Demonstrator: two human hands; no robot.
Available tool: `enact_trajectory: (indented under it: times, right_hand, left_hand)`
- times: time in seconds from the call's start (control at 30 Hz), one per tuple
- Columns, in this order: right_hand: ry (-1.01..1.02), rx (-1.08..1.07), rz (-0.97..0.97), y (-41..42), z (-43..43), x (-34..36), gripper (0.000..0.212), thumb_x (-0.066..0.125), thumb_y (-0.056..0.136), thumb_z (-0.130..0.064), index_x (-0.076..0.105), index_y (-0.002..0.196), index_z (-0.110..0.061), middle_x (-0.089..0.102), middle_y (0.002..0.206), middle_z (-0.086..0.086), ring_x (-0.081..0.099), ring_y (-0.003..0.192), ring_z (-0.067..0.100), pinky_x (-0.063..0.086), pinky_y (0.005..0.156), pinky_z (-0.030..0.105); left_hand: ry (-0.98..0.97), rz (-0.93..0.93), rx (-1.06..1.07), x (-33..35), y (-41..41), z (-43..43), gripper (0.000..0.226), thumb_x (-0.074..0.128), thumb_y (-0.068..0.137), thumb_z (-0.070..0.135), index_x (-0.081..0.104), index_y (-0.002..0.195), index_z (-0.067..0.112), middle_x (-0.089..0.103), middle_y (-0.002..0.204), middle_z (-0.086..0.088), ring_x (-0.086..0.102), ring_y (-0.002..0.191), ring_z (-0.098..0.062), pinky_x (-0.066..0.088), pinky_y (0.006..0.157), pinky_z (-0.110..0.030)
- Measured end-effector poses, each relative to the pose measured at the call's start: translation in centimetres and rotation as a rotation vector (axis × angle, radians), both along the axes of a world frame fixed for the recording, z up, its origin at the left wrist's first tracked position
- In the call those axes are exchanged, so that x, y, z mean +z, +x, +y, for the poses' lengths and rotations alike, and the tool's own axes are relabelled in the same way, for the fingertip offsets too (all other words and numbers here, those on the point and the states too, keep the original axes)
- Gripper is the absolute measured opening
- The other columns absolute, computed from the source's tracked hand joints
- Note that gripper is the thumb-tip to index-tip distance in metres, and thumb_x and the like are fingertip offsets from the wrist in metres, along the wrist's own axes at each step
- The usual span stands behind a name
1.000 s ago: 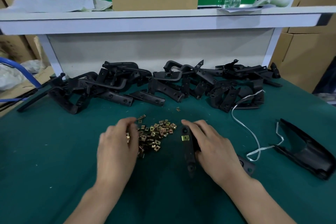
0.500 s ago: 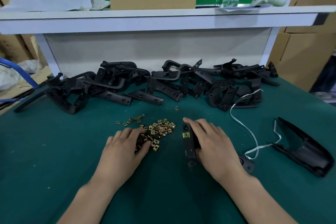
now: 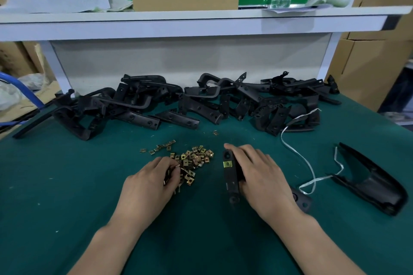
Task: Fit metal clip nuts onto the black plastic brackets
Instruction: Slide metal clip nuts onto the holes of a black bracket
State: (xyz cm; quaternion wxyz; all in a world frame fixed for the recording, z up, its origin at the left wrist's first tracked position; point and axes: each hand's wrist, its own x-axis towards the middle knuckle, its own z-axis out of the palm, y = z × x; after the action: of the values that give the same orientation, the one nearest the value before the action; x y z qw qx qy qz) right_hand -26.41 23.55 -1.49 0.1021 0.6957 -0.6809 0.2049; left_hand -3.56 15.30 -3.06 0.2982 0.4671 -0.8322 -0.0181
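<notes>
Worker at a green-topped bench (image 3: 67, 185) part-way through fitting metal clip nuts onto black plastic brackets. The left hand (image 3: 152, 183) reaches into the near edge of the heap of clip nuts (image 3: 196, 156), its fingers curled down among them and touching several; whether one is already pinched cannot be told. Just right of the heap, the right hand (image 3: 261, 176) lies over a long black bracket (image 3: 230, 176), fingers nearly straight and pressing it to the bench, the index fingertip at its far end. One yellow fitted nut (image 3: 228, 164) already sits on the bracket's far half, on the side facing the heap; the holes nearer the worker look bare. The step in hand appears to be picking the next nut. That next move would call for singling one nut out of the tangle, turning its open side to the bracket's edge and sliding it over a hole while the right hand keeps the part steady. Beyond the heap a pile of brackets (image 3: 201, 105) lines the back of the bench; well right of the heap lie a white strap (image 3: 299, 152) and a black moulded cover (image 3: 368, 185)
</notes>
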Motion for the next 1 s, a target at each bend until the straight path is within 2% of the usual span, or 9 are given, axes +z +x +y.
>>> enact_trajectory:
  times: [0.17,0.53,0.73,1.0]
  right_hand:
    - [0.0,-0.008,0.0,0.05,0.06,0.0,0.087,0.075,0.068,-0.003,0.043,0.147,-0.022,0.056,0.123,-0.004,0.057,0.103,0.023,0.047,0.089,0.036]
    - [-0.008,-0.009,-0.006,0.03,0.06,0.05,0.087,0.076,0.067,-0.004,0.045,0.145,-0.023,0.056,0.123,-0.004,0.057,0.103,0.023,0.048,0.088,0.037]
    - [-0.011,-0.004,-0.014,0.08,0.08,0.18,0.085,0.077,0.068,-0.004,0.046,0.145,-0.022,0.056,0.123,-0.004,0.057,0.103,0.024,0.048,0.088,0.037]
    - [-0.008,-0.005,-0.012,0.0,0.07,0.1,0.085,0.075,0.068,-0.003,0.046,0.145,-0.022,0.056,0.123,-0.004,0.057,0.103,0.024,0.047,0.088,0.037]
  left_hand:
    - [-0.035,0.08,0.038,0.19,0.15,0.12,0.002,0.06,0.096,0.033,0.062,0.096,0.032,0.064,0.081,0.018,0.062,0.061,-0.011,0.049,0.049,-0.033]
    - [-0.012,0.119,0.062,0.46,0.07,0.15,0.01,0.049,0.097,0.036,0.055,0.097,0.029,0.058,0.066,0.011,0.056,0.05,-0.012,0.051,0.05,-0.039]
    - [-0.041,0.109,0.039,0.25,0.04,0.05,0.009,0.054,0.097,0.036,0.06,0.098,0.03,0.06,0.089,0.017,0.06,0.064,-0.008,0.052,0.052,-0.036]
    - [-0.05,0.107,0.044,0.4,0.03,-0.01,0.013,0.055,0.096,0.036,0.064,0.099,0.027,0.058,0.089,0.017,0.06,0.075,-0.007,0.052,0.053,-0.035]
